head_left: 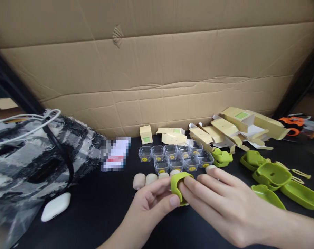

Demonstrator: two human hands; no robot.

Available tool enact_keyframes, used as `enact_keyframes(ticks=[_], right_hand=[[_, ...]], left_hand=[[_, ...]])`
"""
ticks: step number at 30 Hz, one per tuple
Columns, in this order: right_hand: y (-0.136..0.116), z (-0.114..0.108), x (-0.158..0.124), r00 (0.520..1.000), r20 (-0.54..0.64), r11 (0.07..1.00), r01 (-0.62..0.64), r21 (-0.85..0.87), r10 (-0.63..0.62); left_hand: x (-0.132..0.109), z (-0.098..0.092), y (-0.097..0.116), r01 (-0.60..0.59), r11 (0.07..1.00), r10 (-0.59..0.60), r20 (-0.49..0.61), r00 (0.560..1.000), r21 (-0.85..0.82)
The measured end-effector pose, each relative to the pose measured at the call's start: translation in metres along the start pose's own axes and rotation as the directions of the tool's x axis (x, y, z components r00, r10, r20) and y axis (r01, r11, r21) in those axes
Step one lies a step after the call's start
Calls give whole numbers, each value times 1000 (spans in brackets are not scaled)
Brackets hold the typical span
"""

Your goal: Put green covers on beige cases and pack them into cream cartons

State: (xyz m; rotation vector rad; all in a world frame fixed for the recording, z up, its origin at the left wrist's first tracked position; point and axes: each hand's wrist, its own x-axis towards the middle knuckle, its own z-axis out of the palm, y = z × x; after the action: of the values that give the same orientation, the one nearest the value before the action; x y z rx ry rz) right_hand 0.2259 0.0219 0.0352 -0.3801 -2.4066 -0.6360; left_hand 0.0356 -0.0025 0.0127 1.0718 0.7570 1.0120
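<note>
A bright green, soft-looking earphone case cover [175,183] is held between my hands above the black table. My left hand [148,207] pinches its near left side between thumb and fingers. The fingertips of my right hand [224,204] are pressed together against its opening on the right, partly hidden by the rim. Behind my hands runs a row of pale rounded cases, including a pinkish one [139,181] and a cream one [151,178]; my fingers cover part of the row. Beyond them are several clear plastic cups [161,164] with yellow face stickers.
More green covers [273,173] and pale green straps [300,173] lie at the right. Opened cream boxes [226,126] are piled at the back before a cardboard wall [157,69]. A white earphone case [55,206] and a black-and-white cloth [68,145] lie left.
</note>
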Motion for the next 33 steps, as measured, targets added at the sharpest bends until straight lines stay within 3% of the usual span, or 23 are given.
enact_keyframes(ticks=[15, 25, 33], right_hand=[[1, -2, -1, 998, -66, 999, -14, 37, 17], [-2, 1, -2, 997, -66, 999, 33, 7, -33], [-1, 6, -2, 992, -124, 1000, -29, -8, 27]], left_hand=[[-5, 3, 5, 27, 1000, -26, -44, 999, 14], [-2, -1, 4, 32, 997, -30, -24, 999, 63], [-5, 0, 3, 33, 999, -33, 55, 998, 6]])
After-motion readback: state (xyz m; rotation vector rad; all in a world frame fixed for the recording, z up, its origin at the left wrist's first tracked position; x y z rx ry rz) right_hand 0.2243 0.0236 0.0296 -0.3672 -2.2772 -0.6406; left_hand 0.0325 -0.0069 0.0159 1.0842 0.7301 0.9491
